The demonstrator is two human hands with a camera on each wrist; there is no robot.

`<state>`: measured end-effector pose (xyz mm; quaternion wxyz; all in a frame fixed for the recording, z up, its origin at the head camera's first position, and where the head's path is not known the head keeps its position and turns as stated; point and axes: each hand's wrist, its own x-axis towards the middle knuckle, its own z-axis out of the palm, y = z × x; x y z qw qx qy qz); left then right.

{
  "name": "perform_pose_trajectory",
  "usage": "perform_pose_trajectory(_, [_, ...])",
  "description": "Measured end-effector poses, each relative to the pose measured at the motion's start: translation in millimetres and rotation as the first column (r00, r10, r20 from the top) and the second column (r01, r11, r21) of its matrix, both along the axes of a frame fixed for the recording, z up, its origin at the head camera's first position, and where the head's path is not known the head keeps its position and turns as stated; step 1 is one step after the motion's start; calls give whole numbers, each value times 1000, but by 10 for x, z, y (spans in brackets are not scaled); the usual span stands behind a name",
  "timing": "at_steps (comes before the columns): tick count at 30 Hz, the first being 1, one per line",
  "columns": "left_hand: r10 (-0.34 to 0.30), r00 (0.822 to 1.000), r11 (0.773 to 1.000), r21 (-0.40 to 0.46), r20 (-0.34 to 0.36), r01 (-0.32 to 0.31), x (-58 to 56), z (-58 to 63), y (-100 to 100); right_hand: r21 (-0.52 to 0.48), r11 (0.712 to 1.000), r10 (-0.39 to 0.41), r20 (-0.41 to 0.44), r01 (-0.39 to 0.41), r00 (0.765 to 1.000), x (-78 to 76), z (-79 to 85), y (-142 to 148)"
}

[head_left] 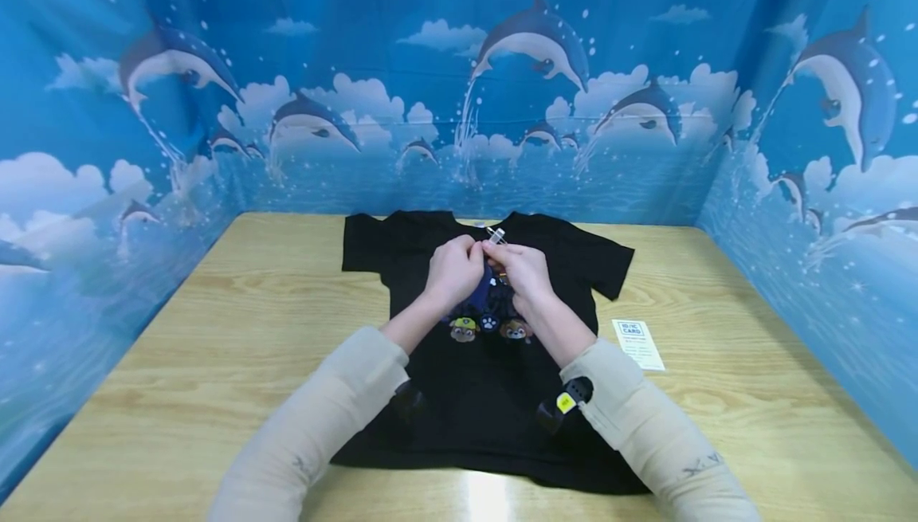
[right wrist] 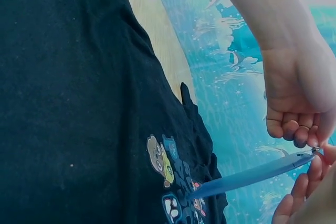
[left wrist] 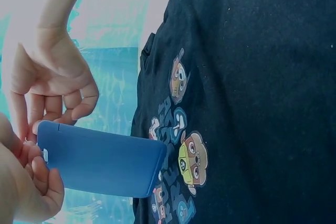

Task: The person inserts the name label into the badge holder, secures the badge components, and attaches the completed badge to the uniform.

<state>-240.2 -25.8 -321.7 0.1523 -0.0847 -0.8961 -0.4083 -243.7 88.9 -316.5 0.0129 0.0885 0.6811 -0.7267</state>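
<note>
Fingers of both hands pinch blue card holder (left wrist: 100, 165) above black T-shirt (head_left: 473, 394), white card (head_left: 638, 343) alongside.

A blue card holder (left wrist: 100, 165) is held flat and edge-on to a black T-shirt (left wrist: 252, 77), its free end just over the shirt's cartoon print (left wrist: 181, 145). The left hand (left wrist: 23, 187) grips its near end at lower left, fingers (left wrist: 39, 169) curled round the edge. The right hand (left wrist: 50, 85) comes from above, its fingers pinching the same end's top corner.
</note>
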Motion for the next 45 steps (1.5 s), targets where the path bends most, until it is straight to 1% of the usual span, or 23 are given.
perform_pose_trajectory(4, [-14, 1000, 1000, 10, 5, 14, 0, -6, 0, 13, 1000, -2, -29, 2, 1000, -1, 6, -3])
perform_pose_trajectory(7, [-23, 1000, 999, 28, -7, 23, 1, -8, 3, 12, 1000, -15, -42, 16, 999, 9, 12, -11])
perform_pose_trajectory(13, [-51, 998, 996, 69, -39, 54, 17, -12, -6, -90, 996, -28, -26, 26, 999, 5, -9, -11])
perform_pose_trajectory(19, [-69, 994, 989, 121, -89, 80, 27, -31, -17, -169, 986, 4, -25, -8, 1000, -7, -16, 0])
perform_pose_trajectory(23, [-75, 991, 985, 145, -107, 90, 29, -37, -17, -219, 975, 22, 5, -21, 1000, -5, -5, 14])
perform_pose_trajectory(28, [-95, 992, 979, 174, -82, 108, 27, -49, -22, -265, 963, 53, 32, -43, 998, 2, 3, 37])
perform_pose_trajectory(34, [-121, 992, 969, 212, -40, 127, 29, -62, -24, -272, 960, 81, 28, -70, 996, -2, 2, 58])
perform_pose_trajectory(38, [-137, 990, 961, 238, -15, 137, 31, -66, -23, -277, 958, 95, 41, -80, 995, 0, 7, 74])
perform_pose_trajectory(40, [-144, 990, 958, 250, -2, 140, 32, -62, -24, -297, 951, 103, 56, -82, 993, 0, 10, 85])
perform_pose_trajectory(45, [-131, 991, 961, 244, -3, 128, 26, -55, -12, -316, 944, 125, 68, -97, 990, -4, 10, 114])
